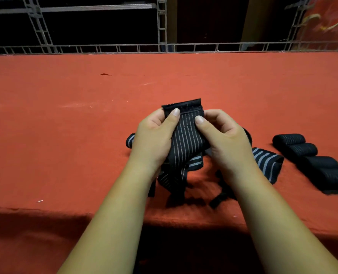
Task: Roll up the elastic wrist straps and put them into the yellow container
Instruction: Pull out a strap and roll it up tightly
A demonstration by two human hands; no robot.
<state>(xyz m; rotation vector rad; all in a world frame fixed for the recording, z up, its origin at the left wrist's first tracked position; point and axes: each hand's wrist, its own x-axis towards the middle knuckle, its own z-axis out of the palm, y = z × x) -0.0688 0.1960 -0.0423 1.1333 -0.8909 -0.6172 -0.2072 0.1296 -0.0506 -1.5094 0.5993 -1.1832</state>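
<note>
Centre of frame: the left hand (154,135) and right hand (223,133) each pinch one edge of a striped elastic strap (186,135), held just above the red table (65,115). Four finished rolls (310,157) lie at right. Rolling should start tight from the top end, edges aligned. No yellow container is visible.

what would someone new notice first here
At the centre, the left hand and right hand pinch a black striped strap by its top end, above a loose tangle of straps on the red cloth. To the right, four rolled straps lie side by side.
</note>
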